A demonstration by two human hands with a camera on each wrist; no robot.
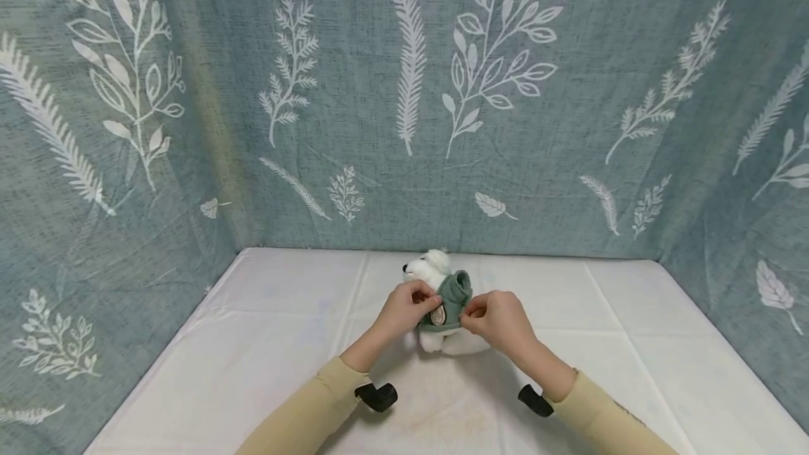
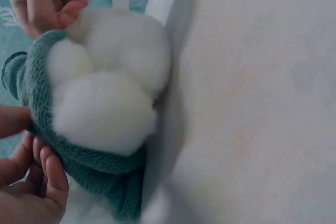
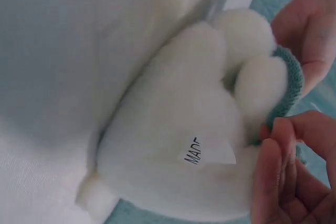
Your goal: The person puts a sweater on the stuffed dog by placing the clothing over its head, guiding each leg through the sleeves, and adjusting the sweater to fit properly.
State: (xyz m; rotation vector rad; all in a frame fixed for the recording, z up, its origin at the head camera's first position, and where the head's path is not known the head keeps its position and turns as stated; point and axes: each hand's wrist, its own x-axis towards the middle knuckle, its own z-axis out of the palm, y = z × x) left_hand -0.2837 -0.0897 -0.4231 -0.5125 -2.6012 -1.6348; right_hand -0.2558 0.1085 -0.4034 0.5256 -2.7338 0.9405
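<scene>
Plush toy [image 1: 432,271], white with a black nose, is placed on the white-covered worktop [image 1: 291,328], near the middle of its far edge, with the head turned toward the left edge. The torso is covered by a green knitted garment [image 1: 454,302], on which an oval patch [image 1: 438,314] is fixed. A rolled, tube-shaped part of the garment is raised on the side toward the worktop's right edge. The garment is pinched beside the patch by the left hand [image 1: 407,310]; its edge is pinched on the opposite side by the right hand [image 1: 501,319]. White limbs are seen at the garment's opening in both wrist views. A white label [image 3: 210,154], only partly legible, is attached to the toy's body. Beyond the far edge, a leaf-patterned curtain [image 1: 354,90] is hung.
</scene>
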